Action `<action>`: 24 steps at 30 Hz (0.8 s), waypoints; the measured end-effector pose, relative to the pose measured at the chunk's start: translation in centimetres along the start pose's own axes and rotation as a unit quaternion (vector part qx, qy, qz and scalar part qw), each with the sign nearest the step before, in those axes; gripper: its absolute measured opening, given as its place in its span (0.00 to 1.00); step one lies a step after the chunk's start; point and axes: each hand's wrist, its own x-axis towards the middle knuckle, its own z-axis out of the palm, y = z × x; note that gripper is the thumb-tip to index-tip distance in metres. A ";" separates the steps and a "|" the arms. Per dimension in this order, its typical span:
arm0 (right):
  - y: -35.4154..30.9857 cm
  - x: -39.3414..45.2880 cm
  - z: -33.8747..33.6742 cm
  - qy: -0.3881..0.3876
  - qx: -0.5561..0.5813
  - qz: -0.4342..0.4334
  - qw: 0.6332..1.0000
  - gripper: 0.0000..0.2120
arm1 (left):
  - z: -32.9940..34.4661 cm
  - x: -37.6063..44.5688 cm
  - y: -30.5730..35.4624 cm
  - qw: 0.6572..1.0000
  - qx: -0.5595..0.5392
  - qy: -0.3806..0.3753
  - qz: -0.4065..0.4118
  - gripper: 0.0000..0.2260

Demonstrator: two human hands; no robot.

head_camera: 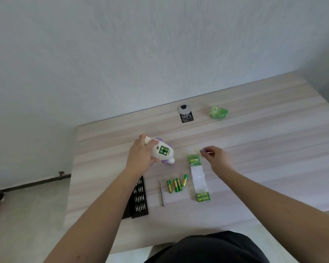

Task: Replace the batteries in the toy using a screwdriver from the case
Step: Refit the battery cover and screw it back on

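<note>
Toy (162,152) compartment holds four batteries; blister pack (198,179) seemingly two.

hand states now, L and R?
Left hand: grips the toy.
Right hand: fingers pinch something small and pale; cannot tell what.

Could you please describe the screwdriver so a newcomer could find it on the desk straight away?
On the wooden desk, look between the black bit case and the loose green batteries. The screwdriver is the thin grey rod there, the only plain metal-coloured item.
</note>
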 end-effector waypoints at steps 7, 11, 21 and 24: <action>-7.7 -2.1 3.2 -0.014 0.074 -0.079 0.994 0.04 | -0.6 0.3 0.0 0.997 0.065 -0.005 0.036 0.30; -9.5 -2.6 5.2 -0.017 0.065 -0.091 0.994 0.05 | -0.4 0.7 -0.6 0.979 0.168 0.034 0.112 0.31; -9.9 -3.8 8.1 0.037 -0.003 -0.083 0.996 0.06 | -0.6 2.2 -0.8 0.993 -0.021 -0.037 0.113 0.33; -9.8 -4.0 8.4 0.044 -0.011 -0.078 0.996 0.07 | -0.3 2.1 -1.1 0.991 -0.019 -0.020 0.130 0.24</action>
